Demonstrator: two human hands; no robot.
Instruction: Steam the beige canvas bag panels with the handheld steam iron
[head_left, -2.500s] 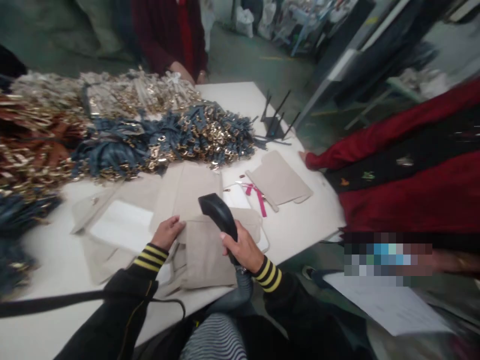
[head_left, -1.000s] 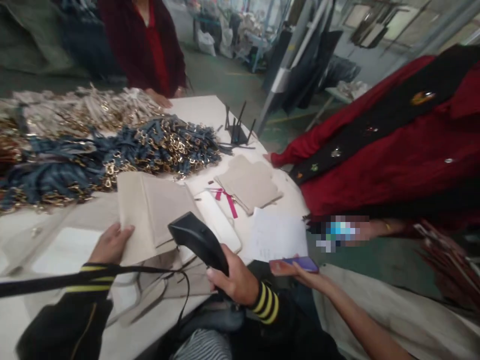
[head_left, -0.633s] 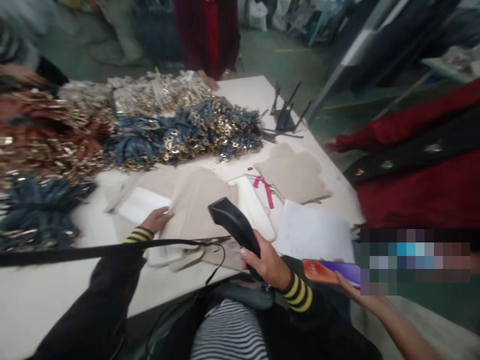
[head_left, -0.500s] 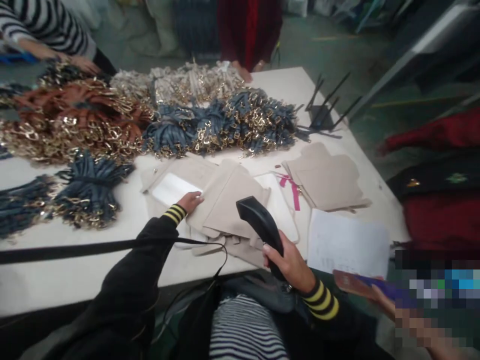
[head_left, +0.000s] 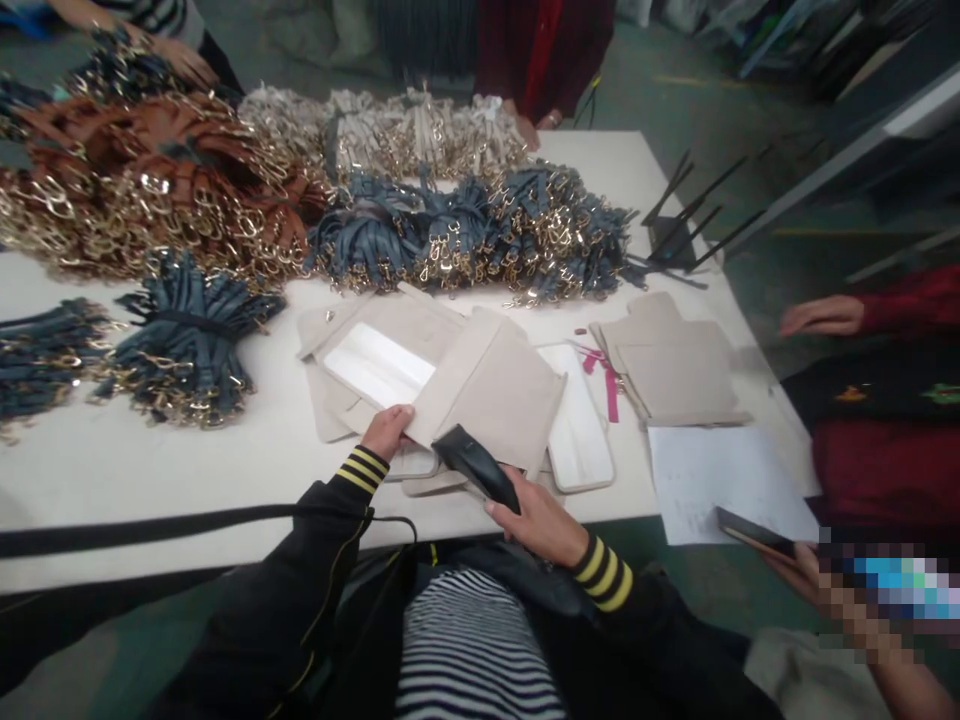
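My left hand [head_left: 388, 432] pinches the near left corner of a beige flat pouch [head_left: 499, 385], thumb on top. My right hand [head_left: 544, 520] is wrapped round a smooth black curved object [head_left: 476, 468] with a wide blunt tip; its exact kind does not show. The black tip lies over the near edge of the pouch. Beneath and beside the pouch are other beige pieces [head_left: 397, 320], a white panel [head_left: 375, 365] and another white panel [head_left: 581, 450].
Bundles of blue straps [head_left: 191, 340], brown straps [head_left: 172, 160] and cream straps [head_left: 420, 135] with gold clasps cover the table's back and left. To the right lie beige pieces [head_left: 675, 360], pink strips [head_left: 611, 385], paper [head_left: 720, 470] and a black antenna box [head_left: 671, 240]. Co-workers stand around.
The black object has come down and left onto the pouch's near edge with my right hand. The view has shifted. At right, a co-worker's hand with a dark flat item has moved.
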